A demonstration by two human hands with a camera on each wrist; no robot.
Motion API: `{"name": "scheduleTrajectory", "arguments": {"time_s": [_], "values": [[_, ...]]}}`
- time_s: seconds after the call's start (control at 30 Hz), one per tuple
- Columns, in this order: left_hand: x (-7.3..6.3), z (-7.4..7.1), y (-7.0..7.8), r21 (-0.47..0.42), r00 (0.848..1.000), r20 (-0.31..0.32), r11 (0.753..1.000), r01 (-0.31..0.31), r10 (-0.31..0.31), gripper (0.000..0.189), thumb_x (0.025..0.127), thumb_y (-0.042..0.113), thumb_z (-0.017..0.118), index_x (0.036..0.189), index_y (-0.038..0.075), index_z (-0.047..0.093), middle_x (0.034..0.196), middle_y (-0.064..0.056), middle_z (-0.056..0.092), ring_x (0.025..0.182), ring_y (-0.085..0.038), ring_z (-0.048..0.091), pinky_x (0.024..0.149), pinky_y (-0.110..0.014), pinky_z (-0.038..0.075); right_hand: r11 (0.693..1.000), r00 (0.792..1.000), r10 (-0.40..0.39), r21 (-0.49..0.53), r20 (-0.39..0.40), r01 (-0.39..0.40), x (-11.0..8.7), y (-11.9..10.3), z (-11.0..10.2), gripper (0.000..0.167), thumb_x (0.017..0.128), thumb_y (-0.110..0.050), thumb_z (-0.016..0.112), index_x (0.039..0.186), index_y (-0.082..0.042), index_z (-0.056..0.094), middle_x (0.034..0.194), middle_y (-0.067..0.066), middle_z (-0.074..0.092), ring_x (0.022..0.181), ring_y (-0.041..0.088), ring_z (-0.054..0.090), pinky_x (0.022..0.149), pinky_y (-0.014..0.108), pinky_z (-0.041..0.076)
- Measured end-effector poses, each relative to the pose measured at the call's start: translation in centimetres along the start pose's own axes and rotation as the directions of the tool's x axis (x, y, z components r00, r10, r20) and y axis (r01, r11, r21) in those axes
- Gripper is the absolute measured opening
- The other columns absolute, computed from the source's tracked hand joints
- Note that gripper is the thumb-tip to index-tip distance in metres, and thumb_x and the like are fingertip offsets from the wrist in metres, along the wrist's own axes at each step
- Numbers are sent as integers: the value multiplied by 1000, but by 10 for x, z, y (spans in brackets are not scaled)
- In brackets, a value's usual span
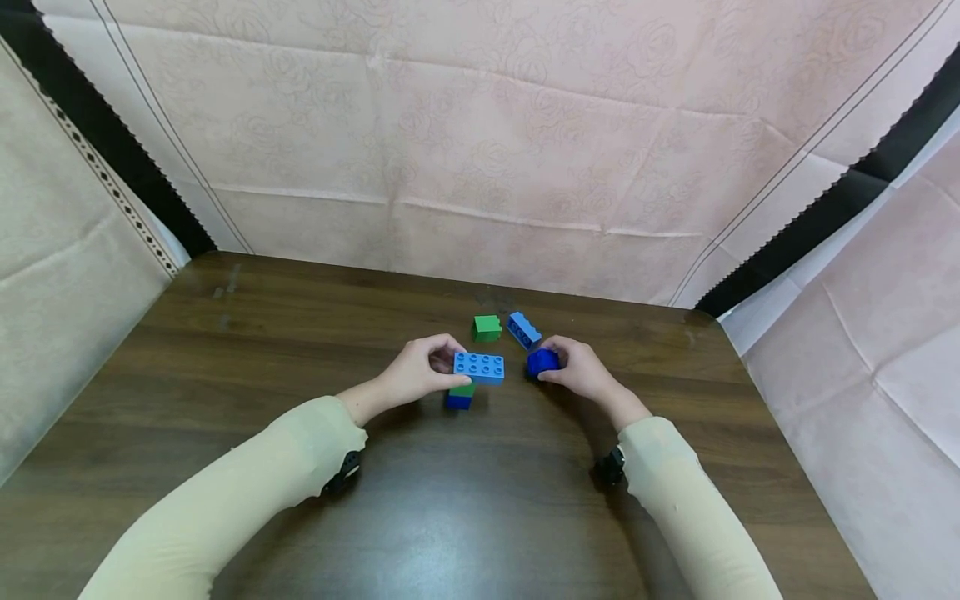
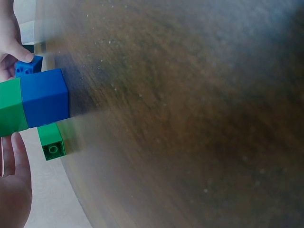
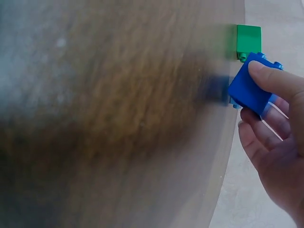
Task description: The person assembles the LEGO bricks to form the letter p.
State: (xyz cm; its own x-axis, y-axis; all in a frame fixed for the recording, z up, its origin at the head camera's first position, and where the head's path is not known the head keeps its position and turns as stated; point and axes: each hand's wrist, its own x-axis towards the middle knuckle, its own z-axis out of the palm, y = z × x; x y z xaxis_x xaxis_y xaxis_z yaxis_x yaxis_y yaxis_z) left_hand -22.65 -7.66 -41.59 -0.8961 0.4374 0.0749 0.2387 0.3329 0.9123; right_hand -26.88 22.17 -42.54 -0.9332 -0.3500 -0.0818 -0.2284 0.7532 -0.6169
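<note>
My left hand (image 1: 415,372) holds a light blue toy building brick (image 1: 479,369) between thumb and fingers, its studs facing up. Directly under that brick is a green brick (image 1: 463,389) stacked on a dark blue brick (image 1: 459,402); in the left wrist view these two (image 2: 46,97) appear from the side, with left fingertips at the green one. To the right, my right hand (image 1: 588,373) pinches another dark blue brick (image 1: 542,362), thumb on its face in the right wrist view and fingers curled behind it.
Beyond the hands, a loose green brick (image 1: 487,328) and a blue brick (image 1: 523,330) tipped on its side lie on the dark wooden table (image 1: 315,308). A pale patterned cloth (image 1: 480,150) hangs behind the table's far edge, with more cloth at both sides.
</note>
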Motion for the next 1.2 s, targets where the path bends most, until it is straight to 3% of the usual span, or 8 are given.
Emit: {"name": "scheduleTrajectory", "arguments": {"time_s": [0.23,0.53,0.8,1.0,1.2], "values": [[1,0,-2,9,1000,-2,1000,-9,9,33,80,22,74,107,8,60,103,-11,62,88,-18,59,82,-32,54,999,1000,-5,46,-22,6,-3,-4,-1,38,84,-18,70,115,-7,52,115,18,60,100,30,58,88,45,51],[-1,1,-1,16,1000,-3,1000,-6,6,33,79,20,75,106,9,59,103,-10,62,87,-18,59,81,-32,55,990,1000,-10,138,-24,14,-2,-11,1,45,87,-21,66,127,-7,51,120,17,59,107,29,58,95,44,48],[2,2,0,18,1000,-2,1000,-6,6,31,78,19,76,103,11,59,102,-8,62,88,-19,57,81,-31,53,962,997,-32,268,-76,51,-5,-25,-3,38,86,-17,67,118,-1,52,111,20,63,101,29,59,89,42,50],[4,3,1,0,1000,4,1000,-8,8,30,78,18,76,102,10,59,103,-9,63,88,-19,59,81,-32,55,949,994,-50,306,-98,78,-7,-34,-5,35,87,-18,67,115,-2,54,109,20,64,95,24,59,81,29,51],[5,3,0,-19,1000,4,1000,-6,6,31,78,18,76,103,8,60,103,-10,63,88,-19,59,81,-32,55,939,990,-62,328,-124,100,-7,-45,-8,36,86,-20,68,116,-4,56,108,20,64,92,31,59,81,31,51]]}}
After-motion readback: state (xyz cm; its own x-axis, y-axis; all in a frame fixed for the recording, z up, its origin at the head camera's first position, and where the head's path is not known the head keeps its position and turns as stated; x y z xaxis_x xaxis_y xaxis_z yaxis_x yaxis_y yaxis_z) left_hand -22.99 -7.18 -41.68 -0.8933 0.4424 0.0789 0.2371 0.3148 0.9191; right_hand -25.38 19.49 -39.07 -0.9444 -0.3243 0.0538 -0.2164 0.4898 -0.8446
